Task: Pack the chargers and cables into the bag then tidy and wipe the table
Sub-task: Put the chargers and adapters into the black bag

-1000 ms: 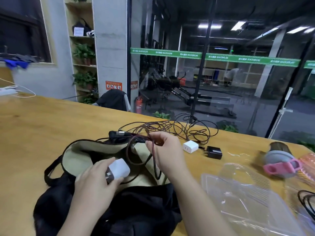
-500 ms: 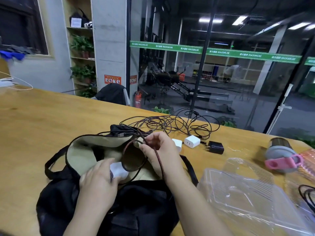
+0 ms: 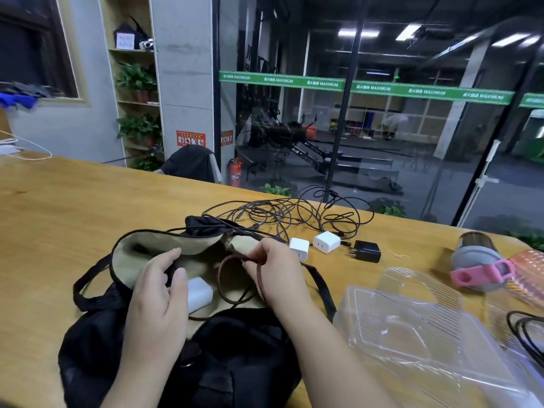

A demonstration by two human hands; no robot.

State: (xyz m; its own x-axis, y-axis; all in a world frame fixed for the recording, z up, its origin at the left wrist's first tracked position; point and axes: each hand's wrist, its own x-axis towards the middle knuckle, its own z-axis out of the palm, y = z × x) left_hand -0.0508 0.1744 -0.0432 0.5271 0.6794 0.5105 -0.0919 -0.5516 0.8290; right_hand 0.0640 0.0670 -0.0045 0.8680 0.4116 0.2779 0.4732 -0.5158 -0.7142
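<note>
We judge the packing barely begun: one white square charger (image 3: pixel 199 293) lies inside the black fabric bag with the beige lining (image 3: pixel 129 269), which sits open on the yellow wooden table (image 3: pixel 73 207) in front of us. Our left hand (image 3: pixel 157 293) rests over the bag's mouth with fingers relaxed, holding nothing. Our right hand (image 3: pixel 275 267) pinches the dark red braided cable (image 3: pixel 259 279), feeding its loop into the bag. Left outside we count two white chargers (image 3: pixel 312 245), one black charger (image 3: pixel 366 251) and a loose tangle of dark cables (image 3: pixel 294 213) whose number we cannot tell. Tidying and wiping have not started: a clear plastic tray (image 3: pixel 412 328) and one grey bottle with a pink strap (image 3: pixel 477 262) sit at our right
</note>
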